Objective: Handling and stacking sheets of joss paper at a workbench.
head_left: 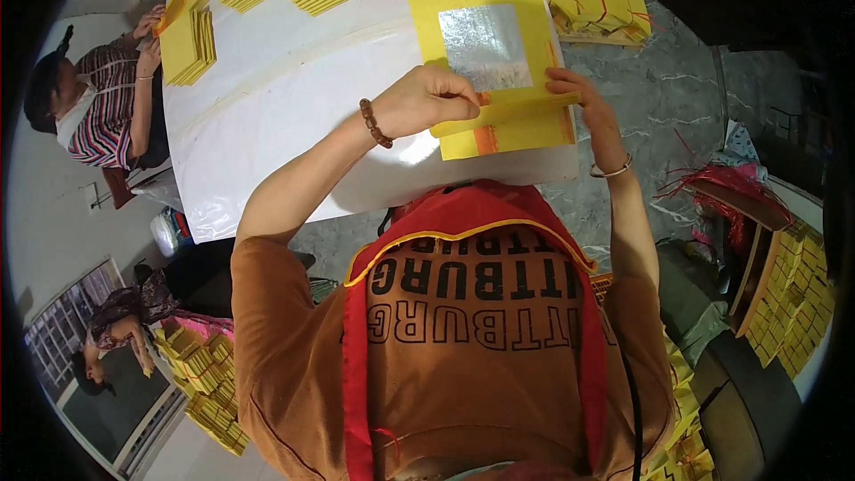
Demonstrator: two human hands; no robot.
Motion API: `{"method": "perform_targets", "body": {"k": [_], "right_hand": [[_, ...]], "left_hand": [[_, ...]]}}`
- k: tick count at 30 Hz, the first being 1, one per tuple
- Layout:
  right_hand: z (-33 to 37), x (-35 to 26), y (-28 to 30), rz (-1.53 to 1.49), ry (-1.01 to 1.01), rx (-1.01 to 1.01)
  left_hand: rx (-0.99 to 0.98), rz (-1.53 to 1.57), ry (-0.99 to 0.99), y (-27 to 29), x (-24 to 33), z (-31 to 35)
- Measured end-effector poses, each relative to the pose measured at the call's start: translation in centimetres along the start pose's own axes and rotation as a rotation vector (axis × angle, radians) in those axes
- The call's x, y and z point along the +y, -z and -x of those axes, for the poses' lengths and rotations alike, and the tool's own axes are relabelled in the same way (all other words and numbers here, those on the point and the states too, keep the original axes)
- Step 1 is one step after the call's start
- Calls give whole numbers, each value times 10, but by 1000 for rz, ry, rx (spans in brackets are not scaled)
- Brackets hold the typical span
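Folding straight seems to call for even, light tension: the left hand (435,96) has its grip closed in a pinch on the raised strip (530,105) of the yellow paper (537,49), near the front edge of the worktop (312,76). The right hand (600,114) curls at the strip's right end; I cannot tell how firmly its grip closes.

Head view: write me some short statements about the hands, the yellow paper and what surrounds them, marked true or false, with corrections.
1. The right hand is at the right side of the yellow paper. True.
2. The brown beaded bracelet is on the right wrist. False: it is on the left.
3. A silver patch shows on the yellow paper. True.
4. The wearer's apron is blue. False: it is red with yellow trim.
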State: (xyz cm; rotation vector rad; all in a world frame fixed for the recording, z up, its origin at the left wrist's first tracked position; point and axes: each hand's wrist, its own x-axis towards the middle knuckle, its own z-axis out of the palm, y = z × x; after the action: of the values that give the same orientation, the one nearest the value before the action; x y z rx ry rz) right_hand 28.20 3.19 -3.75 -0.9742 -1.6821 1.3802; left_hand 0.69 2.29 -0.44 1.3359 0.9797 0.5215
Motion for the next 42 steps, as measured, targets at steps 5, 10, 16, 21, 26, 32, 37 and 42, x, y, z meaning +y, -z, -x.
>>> {"method": "perform_targets", "body": {"k": [5,10,16,21,26,32,37,42], "right_hand": [[0,13,-1,102,13,27],[-1,19,-4,20,3,60],[-8,5,-2,342,236,46],[7,-31,-3,772,422,-127],[17,-40,-6,680,277,-331],[5,-36,-12,475,-212,-183],[-12,-37,-29,134,-248,95],[-18,-35,-32,3,-323,141]], "left_hand": [[-126,-107,186,5,21,6],[-107,-598,-455,15,5,23],[365,-1243,-623,-1,-10,23],[299,-1237,-661,-19,0,54],[323,-845,-513,-32,-5,65],[333,-470,37,-18,3,42],[355,163,170,-11,-3,27],[367,330,157,-14,-3,19]]}}
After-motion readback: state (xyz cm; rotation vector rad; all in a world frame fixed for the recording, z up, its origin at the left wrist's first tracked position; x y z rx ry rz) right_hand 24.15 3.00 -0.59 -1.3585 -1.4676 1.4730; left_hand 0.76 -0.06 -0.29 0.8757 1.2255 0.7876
